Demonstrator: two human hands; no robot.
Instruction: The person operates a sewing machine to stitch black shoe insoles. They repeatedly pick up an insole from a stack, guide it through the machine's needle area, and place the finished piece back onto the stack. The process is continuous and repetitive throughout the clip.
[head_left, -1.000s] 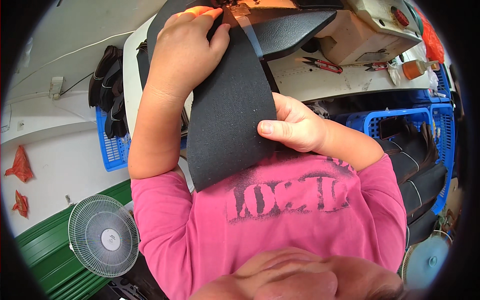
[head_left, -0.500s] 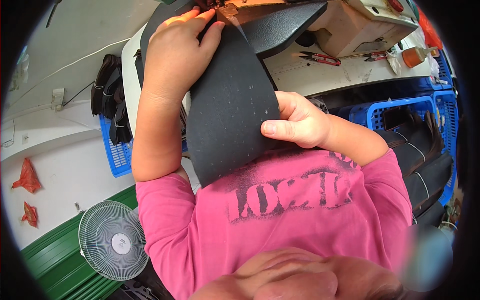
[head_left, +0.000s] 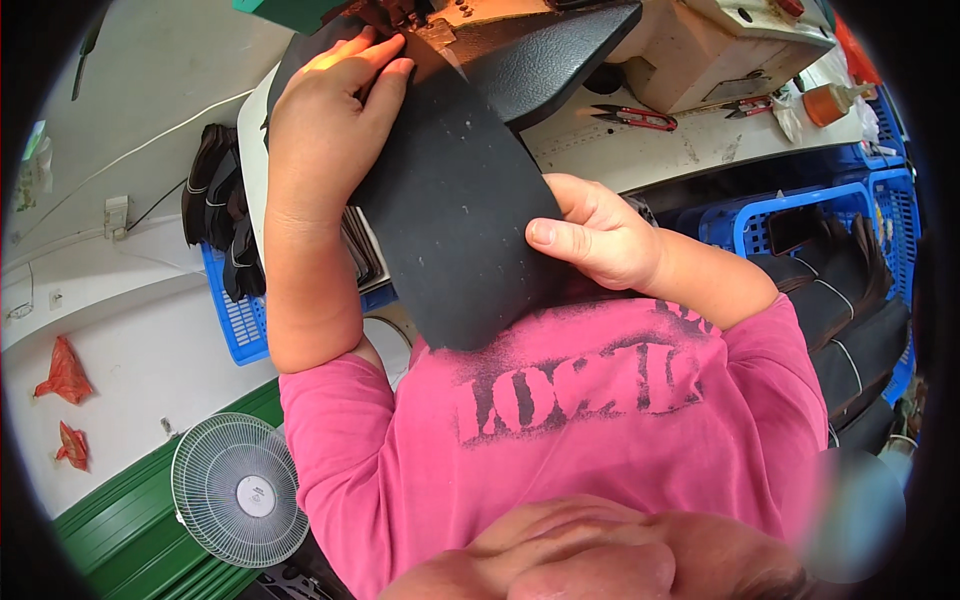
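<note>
A limp black sheet (head_left: 455, 225), dotted with pale specks, runs from the machine head (head_left: 400, 15) at the top toward my chest. Its near end is rounded and hangs by the pink shirt. My left hand (head_left: 340, 110) lies on the sheet's far part, fingers stretched out close to the lit metal parts of what looks like a sewing machine. On the sheet's right edge, my right hand (head_left: 600, 235) grips with the thumb on top; its other fingers are mostly hidden underneath. A black padded, textured piece (head_left: 550, 65) sticks out just right of the sheet.
Red-handled thread snips (head_left: 635, 117) lie on the pale worktable (head_left: 650, 155), with a second pair (head_left: 748, 106) near an orange bottle (head_left: 825, 108). Blue baskets (head_left: 745, 235) with tied black bundles (head_left: 840, 350) stand at right. Another blue basket (head_left: 235, 310) and a fan (head_left: 240, 490) are at left.
My left hand has shifted a little left and nearer to me. The sheet has swung, and its near end now shows as a rounded edge. My right hand keeps its grip.
</note>
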